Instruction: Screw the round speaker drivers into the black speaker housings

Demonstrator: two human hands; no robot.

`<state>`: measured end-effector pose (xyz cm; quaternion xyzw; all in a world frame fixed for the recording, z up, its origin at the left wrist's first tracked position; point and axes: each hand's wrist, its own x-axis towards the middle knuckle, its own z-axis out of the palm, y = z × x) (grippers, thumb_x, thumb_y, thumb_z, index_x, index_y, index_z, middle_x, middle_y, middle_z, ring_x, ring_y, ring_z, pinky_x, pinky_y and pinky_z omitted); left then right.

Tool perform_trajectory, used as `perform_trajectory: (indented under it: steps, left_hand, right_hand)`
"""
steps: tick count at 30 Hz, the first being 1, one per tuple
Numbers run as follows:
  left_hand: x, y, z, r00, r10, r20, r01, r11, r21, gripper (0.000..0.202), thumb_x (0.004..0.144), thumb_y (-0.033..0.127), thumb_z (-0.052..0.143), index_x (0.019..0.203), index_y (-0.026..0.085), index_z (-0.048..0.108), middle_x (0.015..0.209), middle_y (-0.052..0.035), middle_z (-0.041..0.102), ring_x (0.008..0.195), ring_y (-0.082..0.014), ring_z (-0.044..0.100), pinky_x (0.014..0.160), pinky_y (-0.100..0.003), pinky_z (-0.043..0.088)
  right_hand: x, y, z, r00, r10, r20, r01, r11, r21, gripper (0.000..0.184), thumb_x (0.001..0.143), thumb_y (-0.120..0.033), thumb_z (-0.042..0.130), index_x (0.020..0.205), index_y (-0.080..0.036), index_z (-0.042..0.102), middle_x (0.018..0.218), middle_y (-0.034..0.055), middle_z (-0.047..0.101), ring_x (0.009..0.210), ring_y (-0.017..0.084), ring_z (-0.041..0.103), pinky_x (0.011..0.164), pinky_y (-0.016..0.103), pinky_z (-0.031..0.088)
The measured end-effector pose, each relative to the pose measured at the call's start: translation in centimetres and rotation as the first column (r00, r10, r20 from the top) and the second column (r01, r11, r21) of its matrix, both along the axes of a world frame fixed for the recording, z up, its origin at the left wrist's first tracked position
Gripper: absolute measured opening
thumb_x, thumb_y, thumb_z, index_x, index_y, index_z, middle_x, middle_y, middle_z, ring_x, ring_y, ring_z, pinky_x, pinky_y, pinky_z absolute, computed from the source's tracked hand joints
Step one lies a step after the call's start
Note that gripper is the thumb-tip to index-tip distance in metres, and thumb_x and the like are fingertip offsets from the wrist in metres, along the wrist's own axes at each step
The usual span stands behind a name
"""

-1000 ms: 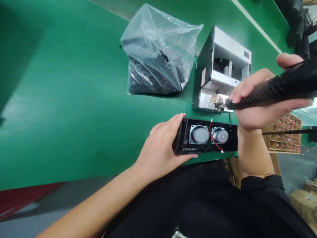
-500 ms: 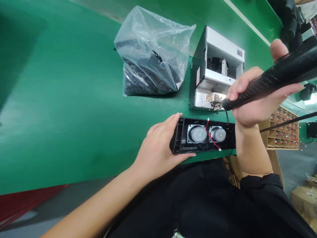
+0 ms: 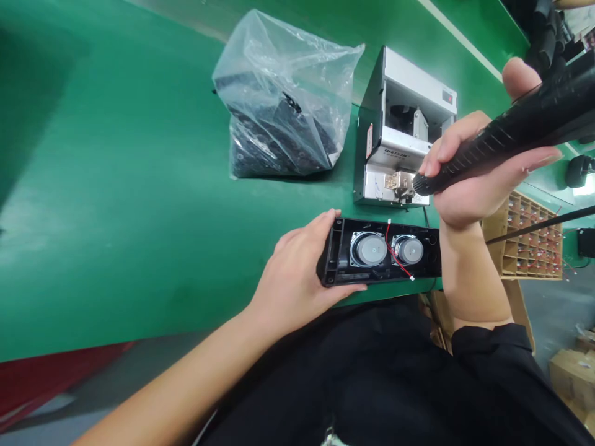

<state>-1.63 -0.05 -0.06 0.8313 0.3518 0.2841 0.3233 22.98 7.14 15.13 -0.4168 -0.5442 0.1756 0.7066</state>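
Observation:
A black speaker housing [image 3: 341, 254] lies open at the near edge of the green table, with two round silver drivers [image 3: 370, 249] inside and a red wire [image 3: 398, 255] across them. My left hand [image 3: 297, 275] grips the housing's left end, thumb below and fingers on top. My right hand [image 3: 478, 179] is wrapped round a black electric screwdriver [image 3: 506, 133]. Its tip rests at the metal outlet of the grey screw feeder [image 3: 402, 139], just behind the housing.
A clear plastic bag of black parts [image 3: 283, 105] sits at the back of the green table [image 3: 116, 204]. A cardboard grid tray with small parts [image 3: 534, 248] stands to the right, below table level. Cartons [image 3: 571, 371] lie on the floor at the right.
The screwdriver's rear end has tilted upward while its tip stays at the feeder outlet. The view has shifted slightly. My left hand keeps its hold on the housing.

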Motion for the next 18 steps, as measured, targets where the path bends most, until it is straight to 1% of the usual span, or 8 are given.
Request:
perform_trajectory:
  steps: [3,6,8,10,12,13,16,18]
  left_hand:
    - [0.0,0.0,-0.2,1.000,0.001,0.001,-0.001,1.000,-0.018,0.137,0.094,0.081,0.095,0.195,0.029,0.017,0.185,-0.0243,0.062,0.161,-0.0535,0.070,0.130,-0.072,0.064]
    - [0.0,0.0,-0.3,1.000,0.002,0.006,-0.002,1.000,-0.019,0.136,0.094,0.080,0.096,0.194,0.028,0.020,0.185,-0.0237,0.062,0.161,-0.0529,0.070,0.131,-0.071,0.063]
    - [0.0,0.0,-0.3,1.000,0.005,0.010,-0.005,1.000,-0.011,0.136,0.093,0.080,0.096,0.194,0.028,0.021,0.185,-0.0242,0.062,0.161,-0.0524,0.070,0.131,-0.069,0.063]
    - [0.0,0.0,-0.2,1.000,0.003,0.007,-0.003,1.000,-0.016,0.135,0.094,0.078,0.097,0.193,0.027,0.022,0.185,-0.0251,0.061,0.163,-0.0519,0.069,0.131,-0.068,0.063]
    - [0.1,0.0,-0.1,1.000,-0.003,-0.002,0.003,0.999,-0.038,0.136,0.093,0.076,0.098,0.193,0.027,0.022,0.187,-0.0257,0.059,0.165,-0.0519,0.067,0.134,-0.067,0.061]
    - [0.1,0.0,0.0,1.000,-0.006,-0.006,0.005,0.999,-0.052,0.136,0.092,0.075,0.099,0.193,0.027,0.022,0.187,-0.0260,0.058,0.166,-0.0522,0.066,0.135,-0.068,0.060]
    - [0.3,-0.1,0.1,1.000,-0.006,0.005,0.007,0.998,-0.069,0.135,0.091,0.073,0.100,0.193,0.026,0.023,0.188,-0.0273,0.058,0.168,-0.0533,0.064,0.136,-0.070,0.059]
    - [0.4,-0.1,0.2,1.000,-0.009,0.010,0.010,0.998,-0.067,0.135,0.092,0.072,0.100,0.193,0.025,0.024,0.187,-0.0282,0.057,0.169,-0.0532,0.063,0.136,-0.069,0.059]
  right_hand:
    - [0.3,0.2,-0.3,0.999,-0.034,0.039,0.037,0.997,-0.064,0.071,0.106,-0.093,0.038,0.154,-0.044,0.061,0.072,-0.0050,0.050,0.045,0.018,0.049,0.047,0.033,0.038]
    - [0.7,0.2,-1.2,0.999,-0.015,0.044,0.021,0.992,-0.125,0.084,0.101,-0.100,0.039,0.163,-0.046,0.054,0.072,-0.0047,0.046,0.045,0.020,0.047,0.047,0.035,0.039]
    - [0.7,0.1,-1.8,0.999,0.015,0.035,-0.012,0.994,-0.108,0.079,0.101,-0.099,0.047,0.157,-0.045,0.059,0.068,-0.0060,0.046,0.042,0.018,0.044,0.042,0.035,0.035]
    - [0.4,-0.5,-1.7,0.999,0.024,0.031,-0.023,0.999,-0.039,0.070,0.103,-0.095,0.054,0.151,-0.044,0.063,0.065,-0.0081,0.047,0.038,0.016,0.041,0.038,0.032,0.029]
    - [0.1,-1.6,-0.7,0.999,0.033,0.018,-0.034,0.999,0.043,0.062,0.110,-0.090,0.052,0.149,-0.044,0.065,0.065,-0.0094,0.049,0.036,0.012,0.043,0.037,0.027,0.029]
    - [-0.2,-2.3,0.1,0.999,0.047,0.005,-0.047,0.998,0.037,0.060,0.112,-0.088,0.051,0.147,-0.043,0.069,0.066,-0.0089,0.053,0.037,0.011,0.048,0.039,0.025,0.035]
    - [-1.1,-4.7,3.1,0.991,0.118,-0.059,-0.123,0.988,-0.092,0.058,0.109,-0.089,0.060,0.131,-0.041,0.084,0.071,-0.0059,0.067,0.048,0.011,0.063,0.052,0.027,0.058]
    - [-1.9,-6.0,4.6,0.984,0.132,-0.122,-0.150,0.977,-0.150,0.056,0.103,-0.091,0.069,0.122,-0.043,0.091,0.071,-0.0060,0.069,0.049,0.011,0.064,0.053,0.029,0.062]
